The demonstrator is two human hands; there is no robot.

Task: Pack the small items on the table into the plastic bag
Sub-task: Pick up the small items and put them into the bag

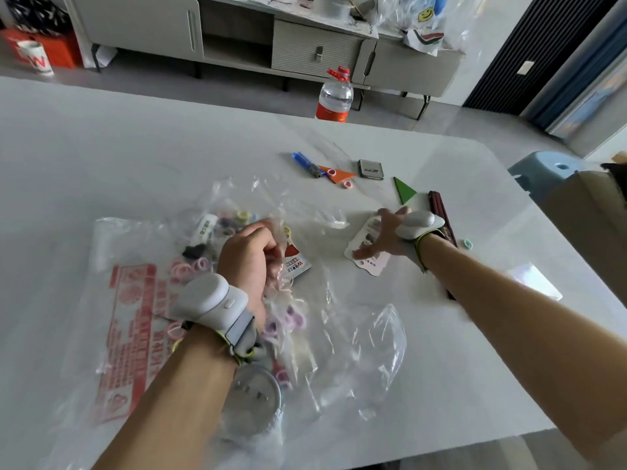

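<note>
Step in hand: mid-packing, fetching the next item. The left hand (249, 254) is gripping bunched film at the mouth of the plastic bag (135, 300), fingers curled tight round the plastic and holding it up a little. The bag is lying near-left on the table (135, 147), red print facing up, and is already holding pastel rings (200, 265), a white tube (205, 228) and a round metal lid (252, 395).

The right hand (390, 234) is reaching out to the right of the bag, fingers spread wide and coming down on a white card (364, 256) lying flat just beside the bag's edge. The fingertips look to be touching the card, but it is not lifted. I cannot tell whether the thumb is under its edge.

Not yet packed, further away: blue lighter (305, 162), orange triangle (336, 174) with a pink ring (346, 185) beside it, metal case (371, 169), green triangle (403, 191), dark red sticks (439, 212) partly under the right wrist, mint ring (468, 244) at far right.

Next move, as I judge it: the card is thin and flat on a smooth top, so it probably needs sliding or a fingernail under one edge before pinching. Then carry it left into the opening while the left hand is holding the mouth wide. Risk: loose film folding shut over the gap.
</note>
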